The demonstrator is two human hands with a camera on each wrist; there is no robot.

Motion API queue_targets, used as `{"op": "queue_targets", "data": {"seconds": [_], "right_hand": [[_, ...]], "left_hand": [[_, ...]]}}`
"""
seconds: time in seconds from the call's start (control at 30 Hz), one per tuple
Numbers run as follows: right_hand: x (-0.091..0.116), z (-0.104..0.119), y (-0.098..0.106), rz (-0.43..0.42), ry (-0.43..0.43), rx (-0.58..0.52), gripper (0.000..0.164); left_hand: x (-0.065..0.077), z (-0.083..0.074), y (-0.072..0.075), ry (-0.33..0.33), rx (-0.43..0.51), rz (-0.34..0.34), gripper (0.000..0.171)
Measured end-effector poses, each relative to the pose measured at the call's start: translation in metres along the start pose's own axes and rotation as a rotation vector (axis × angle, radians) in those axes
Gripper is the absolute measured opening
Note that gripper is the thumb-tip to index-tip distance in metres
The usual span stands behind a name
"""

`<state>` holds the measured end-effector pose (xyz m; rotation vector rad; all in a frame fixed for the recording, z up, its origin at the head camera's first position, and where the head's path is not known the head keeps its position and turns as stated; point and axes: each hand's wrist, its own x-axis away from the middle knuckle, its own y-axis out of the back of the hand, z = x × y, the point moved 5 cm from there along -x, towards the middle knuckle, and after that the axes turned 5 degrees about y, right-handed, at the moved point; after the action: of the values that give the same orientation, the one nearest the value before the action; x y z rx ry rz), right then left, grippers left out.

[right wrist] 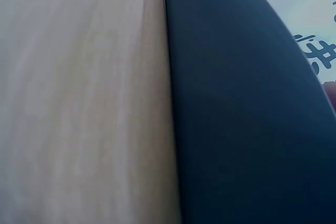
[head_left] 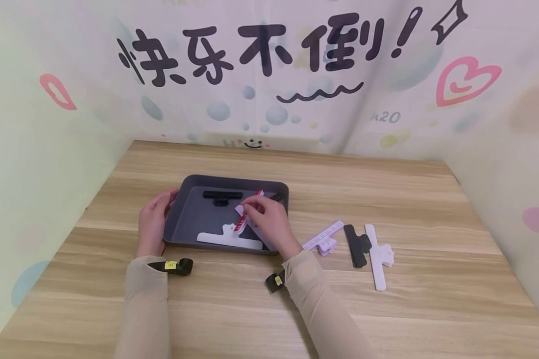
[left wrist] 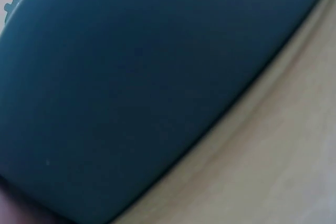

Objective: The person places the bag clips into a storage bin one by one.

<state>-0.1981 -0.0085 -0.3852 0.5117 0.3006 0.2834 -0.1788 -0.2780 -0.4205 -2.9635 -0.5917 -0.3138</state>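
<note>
A dark grey tray (head_left: pixel 189 214) stands on the table, and its outer wall fills much of both wrist views. My left hand (head_left: pixel 151 224) touches the tray's left side with relaxed fingers along the outer wall. Over the tray's right half, my right hand (head_left: pixel 271 222) pinches a red-and-white bag clip (head_left: pixel 240 223), tilted. Inside the tray lie a black clip (head_left: pixel 222 196) at the back and a white clip (head_left: pixel 229 240) along the front wall. A lilac clip (head_left: pixel 239 209) is partly hidden under the right hand, with a black strip (head_left: pixel 276 197) near the back right corner.
To the tray's right on the wooden table (head_left: pixel 435 209) lie a lilac clip with a piano-key pattern (head_left: pixel 327 236), a black clip (head_left: pixel 356 246) and a white clip (head_left: pixel 377 257). A printed white curtain (head_left: pixel 233 114) hangs behind the table and along both sides.
</note>
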Motion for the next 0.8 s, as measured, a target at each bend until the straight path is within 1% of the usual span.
{"op": "queue_targets", "data": {"seconds": [0.1,0.23,0.37,0.47,0.53,0.63,0.8], "right_hand": [[0.001,0.001,0.002,-0.026,0.006,-0.048,0.015],[0.001,0.003,0.008,-0.062,0.028,-0.082,0.015],[0.001,0.007,0.020,-0.099,0.045,-0.124,0.019],[0.004,0.010,0.030,-0.109,0.048,-0.144,0.019],[0.006,0.010,0.035,-0.107,0.043,-0.140,0.019],[0.010,0.006,0.044,-0.112,0.015,-0.137,0.021],[0.020,-0.011,0.063,-0.141,-0.046,-0.152,0.027]], "left_hand": [[0.000,0.000,0.000,0.000,-0.014,-0.008,0.044],[0.000,-0.001,0.000,0.003,-0.024,-0.026,0.045],[-0.002,-0.001,-0.002,-0.018,-0.033,-0.029,0.045],[-0.002,-0.002,-0.003,-0.045,-0.043,-0.028,0.045],[-0.002,-0.001,-0.004,-0.057,-0.042,-0.029,0.045],[-0.002,-0.001,-0.004,-0.064,-0.026,-0.027,0.044],[-0.003,-0.004,-0.002,-0.096,0.059,-0.035,0.040]]}}
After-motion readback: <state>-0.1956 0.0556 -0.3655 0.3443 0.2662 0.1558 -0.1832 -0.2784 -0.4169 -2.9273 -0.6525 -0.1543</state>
